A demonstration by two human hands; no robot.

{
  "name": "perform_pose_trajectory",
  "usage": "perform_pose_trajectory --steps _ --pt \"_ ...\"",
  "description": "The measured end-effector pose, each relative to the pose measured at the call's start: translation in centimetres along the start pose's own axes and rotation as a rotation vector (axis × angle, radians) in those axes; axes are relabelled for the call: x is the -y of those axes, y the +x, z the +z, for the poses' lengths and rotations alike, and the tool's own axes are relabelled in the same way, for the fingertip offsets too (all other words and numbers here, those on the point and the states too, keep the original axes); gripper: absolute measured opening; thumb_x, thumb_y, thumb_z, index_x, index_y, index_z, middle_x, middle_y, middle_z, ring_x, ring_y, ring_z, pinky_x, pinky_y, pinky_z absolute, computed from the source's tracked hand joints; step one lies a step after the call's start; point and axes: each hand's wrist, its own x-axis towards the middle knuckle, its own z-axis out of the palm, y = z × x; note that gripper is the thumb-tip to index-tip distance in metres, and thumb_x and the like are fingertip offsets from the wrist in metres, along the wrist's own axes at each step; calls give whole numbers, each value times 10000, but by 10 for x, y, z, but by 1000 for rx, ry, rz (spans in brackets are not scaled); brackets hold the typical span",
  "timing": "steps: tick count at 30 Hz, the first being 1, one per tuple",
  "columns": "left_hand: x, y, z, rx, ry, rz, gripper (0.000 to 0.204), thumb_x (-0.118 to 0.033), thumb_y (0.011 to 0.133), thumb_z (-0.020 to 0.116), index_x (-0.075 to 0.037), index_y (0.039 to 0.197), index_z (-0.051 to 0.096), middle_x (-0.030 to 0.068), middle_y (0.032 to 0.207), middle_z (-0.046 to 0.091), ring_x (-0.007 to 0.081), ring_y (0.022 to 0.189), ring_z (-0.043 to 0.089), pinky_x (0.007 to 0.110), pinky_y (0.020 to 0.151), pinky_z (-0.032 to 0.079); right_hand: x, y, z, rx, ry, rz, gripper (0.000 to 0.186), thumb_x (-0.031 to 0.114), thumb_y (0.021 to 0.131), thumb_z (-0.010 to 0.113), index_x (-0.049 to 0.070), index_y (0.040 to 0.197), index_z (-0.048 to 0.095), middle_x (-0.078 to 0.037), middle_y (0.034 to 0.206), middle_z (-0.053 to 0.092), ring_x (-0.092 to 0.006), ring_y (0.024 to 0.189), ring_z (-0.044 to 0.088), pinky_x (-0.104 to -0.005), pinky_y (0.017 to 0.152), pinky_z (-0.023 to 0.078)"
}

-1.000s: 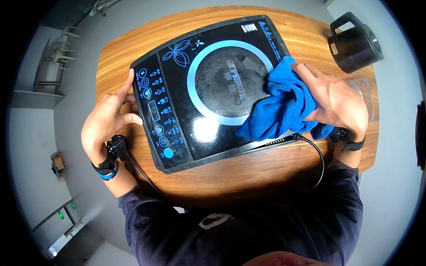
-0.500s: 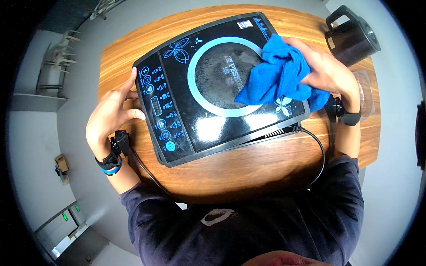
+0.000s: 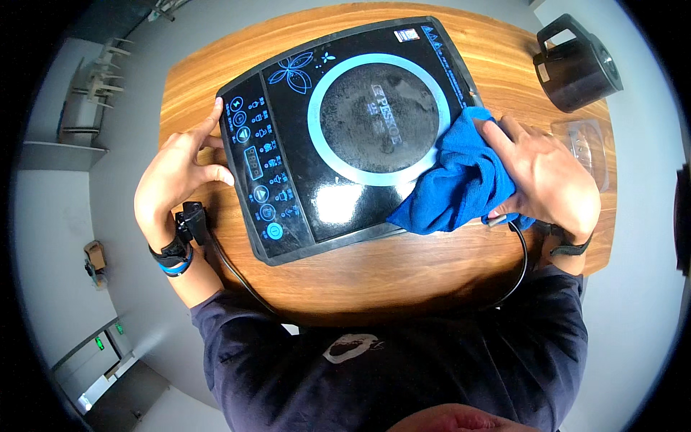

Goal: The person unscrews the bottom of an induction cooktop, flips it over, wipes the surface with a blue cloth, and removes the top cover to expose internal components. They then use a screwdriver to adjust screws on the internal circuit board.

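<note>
A black induction cooker (image 3: 345,209), with a pale blue ring and a control strip along its left side, lies askew on the wooden table. My left hand (image 3: 176,169) grips its left edge, thumb and index finger spread along the rim; the other fingers are partly hidden. In my right hand (image 3: 543,169) is a bunched blue cloth (image 3: 457,180), pressed on the cooker's front right corner. The cloth covers that corner and part of the ring's edge. Dull smudges show on the dark middle of the ring.
A black lidded pitcher (image 3: 576,68) stands at the table's far right. Nearer me is a clear plastic container (image 3: 586,151), partly behind my right hand. A black cable (image 3: 524,259) curves down from the cooker's right side. Wood tabletop (image 3: 374,277) extends along the front.
My right hand has drawn the blue cloth toward me, from the ring's right side to the front right corner. My left hand stays at the left edge, and the cooker has shifted slightly.
</note>
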Motion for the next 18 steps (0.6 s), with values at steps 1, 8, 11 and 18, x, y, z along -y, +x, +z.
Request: perform_pose_trajectory --steps 1,8,11,18 --pt "0 0 0 -11 20 -8 1269 -205 673 999 -191 1757 340 217 1213 804 403 1224 741 470 1054 570 -2 1 2 -15 -7 -1 1065 185 622 1024 78 1531 478 -220 1297 671 -490 1144 709 -545 924 601" --pt "-6 1 -3 0 43 -5 1269 -221 671 1001 -108 1748 338 232 1224 798 409 1224 734 471 1051 558 -17 9 4 -64 -44 -32 1000 96 667 979 99 1535 482 -201 1222 683 -482 1103 713 -551 882 593" --pt "-11 0 -5 2 73 -16 1245 -233 675 1000 -76 1732 362 236 1235 792 413 1227 729 471 1047 557 -26 15 3 -71 -22 -59 1005 89 661 969 103 1545 492 -200 1215 669 -480 1074 712 -542 881 594" --pt "2 -4 2 -92 159 42 1239 -304 665 1004 -100 1722 391 302 1225 742 452 1236 698 504 1063 551 5 2 -1 -178 -190 -148 739 105 811 830 126 1503 572 -175 1289 606 -411 1131 690 -508 946 567"
